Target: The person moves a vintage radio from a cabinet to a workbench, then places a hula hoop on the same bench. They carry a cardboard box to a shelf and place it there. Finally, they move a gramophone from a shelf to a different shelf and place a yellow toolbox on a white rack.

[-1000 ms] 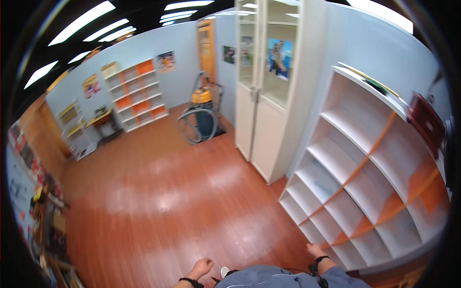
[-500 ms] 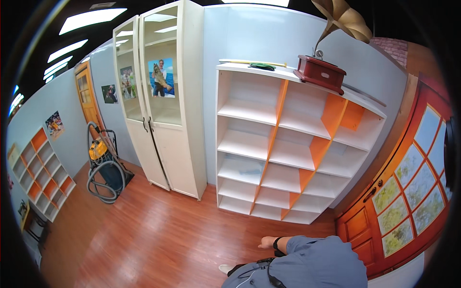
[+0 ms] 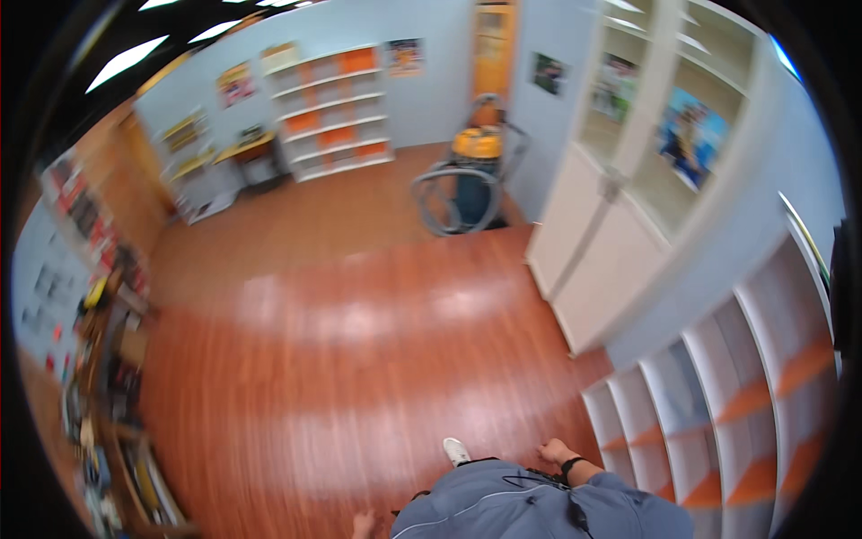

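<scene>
My right hand [image 3: 557,452] hangs beside my body with a dark band at the wrist. Its fingers look loosely parted, and I see nothing in them. At the lower edge my left hand [image 3: 364,523] shows only in part, small and blurred; its fingers seem apart, with no object visible there. Neither hand touches anything that I can make out. Closest to the right hand is a white and orange shelf unit [image 3: 660,395] on the right. Below me lies the reddish wooden floor [image 3: 359,359], with one white shoe [image 3: 456,449] on it.
A tall cream cabinet [image 3: 597,251] with glass upper doors stands at the right. Farther back are a yellow and dark vacuum cleaner [image 3: 476,171] with a grey hose, another shelf unit [image 3: 332,112] and a small desk [image 3: 247,148]. A cluttered bench [image 3: 117,431] lines the left side.
My view has swung left. The cabinet and near shelves have shifted rightward; the gramophone and red door have left the picture. The left-side bench and my left hand have come into view.
</scene>
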`<state>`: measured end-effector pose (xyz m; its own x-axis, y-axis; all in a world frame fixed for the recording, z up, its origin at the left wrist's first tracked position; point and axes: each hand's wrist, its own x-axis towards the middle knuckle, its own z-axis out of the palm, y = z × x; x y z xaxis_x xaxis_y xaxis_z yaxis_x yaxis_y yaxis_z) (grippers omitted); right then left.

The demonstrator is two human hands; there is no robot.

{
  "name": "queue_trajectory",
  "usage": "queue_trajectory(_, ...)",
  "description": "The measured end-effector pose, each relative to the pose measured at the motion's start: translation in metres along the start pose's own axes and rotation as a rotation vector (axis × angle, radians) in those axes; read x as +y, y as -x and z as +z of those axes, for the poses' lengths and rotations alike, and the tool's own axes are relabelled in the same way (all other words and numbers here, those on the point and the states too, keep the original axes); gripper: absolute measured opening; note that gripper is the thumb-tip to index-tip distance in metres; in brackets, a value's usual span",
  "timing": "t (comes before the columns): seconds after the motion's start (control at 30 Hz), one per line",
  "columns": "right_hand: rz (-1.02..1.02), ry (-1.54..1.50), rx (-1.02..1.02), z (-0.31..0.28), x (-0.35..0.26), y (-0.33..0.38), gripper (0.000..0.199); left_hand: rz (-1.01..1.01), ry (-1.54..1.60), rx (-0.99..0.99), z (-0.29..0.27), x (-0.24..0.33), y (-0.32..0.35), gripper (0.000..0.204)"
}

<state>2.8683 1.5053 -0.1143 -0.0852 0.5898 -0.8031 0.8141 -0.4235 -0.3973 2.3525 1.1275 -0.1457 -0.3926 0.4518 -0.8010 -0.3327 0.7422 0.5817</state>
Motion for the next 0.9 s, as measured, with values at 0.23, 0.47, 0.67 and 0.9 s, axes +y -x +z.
queue_trajectory(0.23, -0.112, -0.037, -0.127, -0.025, -0.189, -0.100, 0.028, 0.042, 0.377, 0.407, 0.005, 0.067, 0.013, 0.028)
queue_trajectory(0.47, -0.049, 0.305, -0.161, 0.009, -0.320, -0.177, 0.025, -0.138, 0.664, 0.518, 0.023, -0.003, 0.034, 0.030)
queue_trajectory(0.67, -0.197, 0.352, -0.272, 0.122, -0.440, -0.182, 0.025, -0.162, -0.457, 0.347, 0.014, -0.099, 0.060, 0.029)
queue_trajectory(0.9, -0.255, 0.334, -0.328, 0.264, -0.567, -0.125, 0.028, -0.362, 0.424, 0.485, -0.153, -0.064, 0.000, 0.028)
